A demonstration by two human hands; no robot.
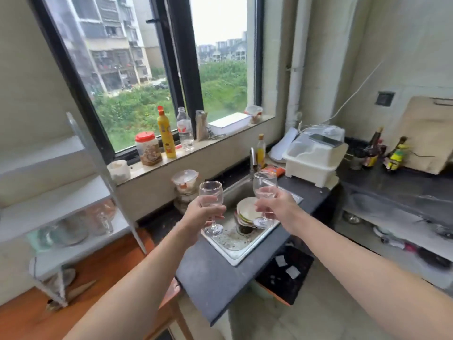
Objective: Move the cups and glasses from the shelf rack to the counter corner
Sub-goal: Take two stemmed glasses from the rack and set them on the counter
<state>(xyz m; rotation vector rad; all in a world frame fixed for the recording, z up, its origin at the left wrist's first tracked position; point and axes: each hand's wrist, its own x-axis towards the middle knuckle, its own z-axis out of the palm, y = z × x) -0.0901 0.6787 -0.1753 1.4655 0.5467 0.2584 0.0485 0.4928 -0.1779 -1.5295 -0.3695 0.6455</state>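
Observation:
My left hand (199, 214) grips a clear wine glass (211, 192) upright by the lower bowl and stem, held in the air over the sink's left edge. My right hand (277, 204) grips a second clear wine glass (264, 185) the same way, above the sink. The white shelf rack (61, 204) stands at the left on a wooden table; blurred glassware (98, 219) sits on its lower shelf. The dark counter (404, 190) turns a corner at the right, beyond the sink.
The steel sink (241, 244) holds stacked dirty dishes (246, 214), with a tap (252, 160) behind. A white dish box (315, 155) with a phone on top sits on the counter. Bottles (372, 153) and a cutting board (429, 133) fill the corner. Jars and bottles line the windowsill (196, 153).

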